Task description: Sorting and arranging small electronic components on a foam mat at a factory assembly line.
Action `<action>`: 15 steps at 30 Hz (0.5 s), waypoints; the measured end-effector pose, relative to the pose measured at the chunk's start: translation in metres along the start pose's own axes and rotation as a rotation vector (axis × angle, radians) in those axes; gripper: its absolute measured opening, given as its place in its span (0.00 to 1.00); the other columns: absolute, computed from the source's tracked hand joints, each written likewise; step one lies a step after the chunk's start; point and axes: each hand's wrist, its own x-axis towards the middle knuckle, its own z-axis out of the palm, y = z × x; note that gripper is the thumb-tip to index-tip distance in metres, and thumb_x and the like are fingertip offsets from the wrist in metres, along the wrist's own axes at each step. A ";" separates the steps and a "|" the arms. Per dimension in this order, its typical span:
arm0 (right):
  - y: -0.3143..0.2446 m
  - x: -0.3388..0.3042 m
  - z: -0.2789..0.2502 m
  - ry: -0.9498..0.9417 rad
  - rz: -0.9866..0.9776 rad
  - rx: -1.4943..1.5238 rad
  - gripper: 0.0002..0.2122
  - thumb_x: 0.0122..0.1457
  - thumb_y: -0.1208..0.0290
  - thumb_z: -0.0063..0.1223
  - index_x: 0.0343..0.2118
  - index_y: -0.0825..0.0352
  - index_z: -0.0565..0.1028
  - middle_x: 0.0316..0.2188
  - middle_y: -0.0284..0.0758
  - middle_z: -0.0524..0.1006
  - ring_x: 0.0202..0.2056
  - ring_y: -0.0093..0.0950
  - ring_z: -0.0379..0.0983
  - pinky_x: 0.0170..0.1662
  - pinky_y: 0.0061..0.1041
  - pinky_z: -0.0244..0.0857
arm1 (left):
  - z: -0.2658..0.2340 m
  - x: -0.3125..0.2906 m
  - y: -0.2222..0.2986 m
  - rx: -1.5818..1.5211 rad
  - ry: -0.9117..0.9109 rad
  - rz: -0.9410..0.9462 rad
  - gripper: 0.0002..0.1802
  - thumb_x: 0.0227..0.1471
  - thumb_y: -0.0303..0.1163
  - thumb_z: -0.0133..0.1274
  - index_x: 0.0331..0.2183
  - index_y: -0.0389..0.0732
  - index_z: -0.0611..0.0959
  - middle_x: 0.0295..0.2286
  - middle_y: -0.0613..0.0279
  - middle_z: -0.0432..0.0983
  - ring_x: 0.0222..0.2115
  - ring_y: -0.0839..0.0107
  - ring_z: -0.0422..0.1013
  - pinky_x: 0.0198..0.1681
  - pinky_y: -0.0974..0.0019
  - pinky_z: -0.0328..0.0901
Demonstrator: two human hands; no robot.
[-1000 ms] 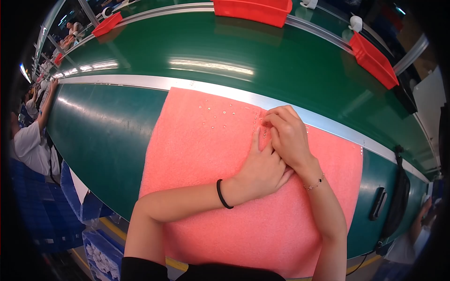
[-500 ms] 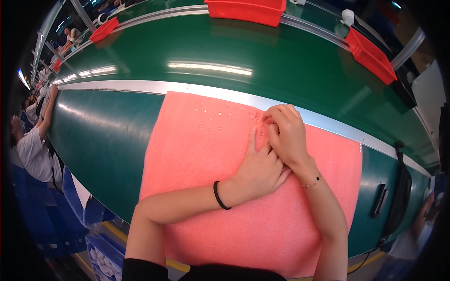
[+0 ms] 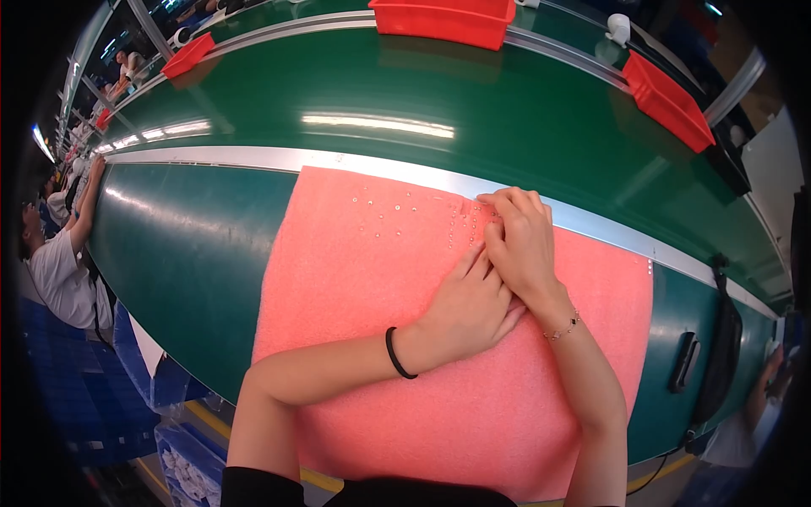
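A pink fuzzy towel [image 3: 355, 287] lies spread before me, and small shiny round pieces [image 3: 398, 208] are scattered on its upper left. More of them stand in short rows [image 3: 451, 228] beside my fingers. My left hand [image 3: 469, 304] rests flat on the cloth with its fingers stretched toward those rows. Over its fingertips arches my right hand [image 3: 522, 241], fingers bent and thumb tucked in near the towel's far edge. Whatever the right fingertips pinch, if anything, is too small or hidden to name. A black hair band [image 3: 399, 352] circles my left wrist, a thin bracelet [image 3: 564, 326] my right.
A metal rail [image 3: 405, 173] separates the green worktable [image 3: 186, 253] from a wide green belt [image 3: 279, 101]. Red bins [image 3: 443, 21] stand along its far side. To the right lie a small black object [image 3: 683, 362] and a black strap [image 3: 722, 355]. Another person [image 3: 68, 279] works at far left.
My left index finger has drawn back from between the rows of shiny pieces. My right hand has shifted slightly, uncovering more of those rows. White items across the belt have slid left.
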 end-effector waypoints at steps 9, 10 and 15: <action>0.002 0.001 0.001 -0.019 0.000 0.037 0.13 0.47 0.80 0.45 0.35 0.70 0.77 0.32 0.36 0.72 0.35 0.33 0.66 0.44 0.32 0.58 | 0.002 0.001 0.000 -0.052 -0.002 -0.008 0.25 0.55 0.43 0.46 0.44 0.30 0.77 0.44 0.44 0.72 0.52 0.49 0.61 0.61 0.51 0.48; 0.002 0.001 0.001 -0.018 0.000 0.036 0.13 0.47 0.80 0.45 0.35 0.70 0.77 0.32 0.36 0.72 0.35 0.33 0.66 0.44 0.32 0.58 | 0.002 0.001 0.000 -0.051 -0.018 -0.011 0.25 0.55 0.43 0.46 0.44 0.30 0.77 0.44 0.44 0.72 0.52 0.50 0.61 0.61 0.51 0.48; 0.001 0.002 0.000 -0.047 0.012 0.042 0.12 0.48 0.79 0.46 0.36 0.70 0.77 0.32 0.36 0.72 0.35 0.33 0.65 0.43 0.31 0.58 | 0.003 0.000 -0.001 -0.044 -0.013 -0.006 0.25 0.55 0.44 0.46 0.44 0.30 0.77 0.45 0.44 0.72 0.53 0.49 0.61 0.61 0.50 0.48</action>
